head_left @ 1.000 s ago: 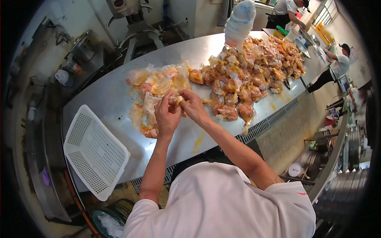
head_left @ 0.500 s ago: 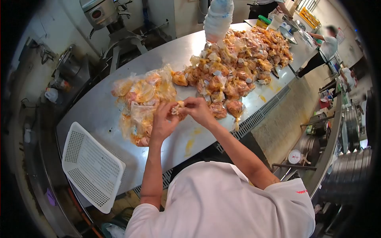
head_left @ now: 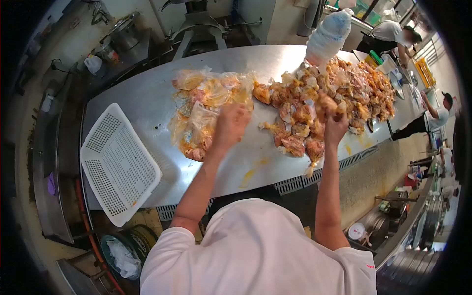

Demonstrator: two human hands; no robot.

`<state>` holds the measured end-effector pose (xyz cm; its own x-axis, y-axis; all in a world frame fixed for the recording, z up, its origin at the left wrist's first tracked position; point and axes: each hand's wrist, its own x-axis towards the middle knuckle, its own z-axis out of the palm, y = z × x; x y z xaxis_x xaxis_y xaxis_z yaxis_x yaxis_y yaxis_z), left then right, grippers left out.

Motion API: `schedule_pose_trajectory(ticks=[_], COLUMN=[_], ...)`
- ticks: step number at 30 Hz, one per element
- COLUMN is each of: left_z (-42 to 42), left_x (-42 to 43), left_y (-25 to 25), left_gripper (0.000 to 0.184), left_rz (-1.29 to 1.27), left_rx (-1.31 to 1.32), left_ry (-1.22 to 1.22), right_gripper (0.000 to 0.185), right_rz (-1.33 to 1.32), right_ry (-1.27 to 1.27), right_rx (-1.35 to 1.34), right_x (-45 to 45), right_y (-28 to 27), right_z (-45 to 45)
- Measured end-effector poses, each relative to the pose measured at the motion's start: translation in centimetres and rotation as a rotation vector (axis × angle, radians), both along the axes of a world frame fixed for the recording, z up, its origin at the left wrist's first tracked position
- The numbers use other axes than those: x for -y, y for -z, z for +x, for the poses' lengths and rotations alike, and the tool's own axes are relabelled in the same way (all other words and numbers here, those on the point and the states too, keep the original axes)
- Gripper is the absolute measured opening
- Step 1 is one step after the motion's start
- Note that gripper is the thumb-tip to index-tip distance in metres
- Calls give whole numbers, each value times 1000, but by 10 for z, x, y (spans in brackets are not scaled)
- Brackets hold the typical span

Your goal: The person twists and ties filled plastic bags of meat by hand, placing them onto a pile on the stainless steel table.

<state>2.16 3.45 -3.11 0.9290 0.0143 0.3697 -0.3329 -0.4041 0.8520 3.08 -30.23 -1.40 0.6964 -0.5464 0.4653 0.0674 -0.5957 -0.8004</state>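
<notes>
My right hand (head_left: 335, 127) reaches over the big heap of knotted bags of marinated meat (head_left: 295, 115), its fingers closed round a small bag of meat (head_left: 326, 103). On the left, my left hand (head_left: 230, 127) is smeared by motion above the near edge of a flatter pile of clear bags with orange, marinated meat (head_left: 204, 93). Whether its fingers hold anything does not show. One knotted bag of meat (head_left: 313, 150) lies at the near edge of the big heap.
A white perforated basket (head_left: 120, 167) stands at the left end of the steel table (head_left: 147, 105). A tall stack wrapped in plastic (head_left: 328, 37) rises behind the heap. Two people (head_left: 435, 118) are at the far right end. A bin with plastic (head_left: 123, 258) is below the basket.
My hands were together over a small bag's knot and are now apart. My right hand has moved right to the heap with a bag; my left is over the flatter pile. The view has shifted.
</notes>
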Motion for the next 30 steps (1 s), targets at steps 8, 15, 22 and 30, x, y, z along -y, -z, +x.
schedule_pose_trajectory(ticks=[8,15,22,30], left_z=[54,-14,-27,-1], left_x=[-130,-84,-125,-50], left_y=[78,-61,-44,-21], left_gripper=[21,20,13,13], left_rz=[560,155,-115,-140], left_rx=[-182,-27,-43,-86], left_ry=[-204,53,-138,235], right_gripper=[40,53,19,31], right_rz=[113,-139,74,25], right_ry=[-487,-956,-1062,-1038], right_rx=[-52,-78,-255,145], right_x=[-74,-216,-197,-198], right_y=[14,13,-18,-46], right_z=[-9,-14,-9,-19])
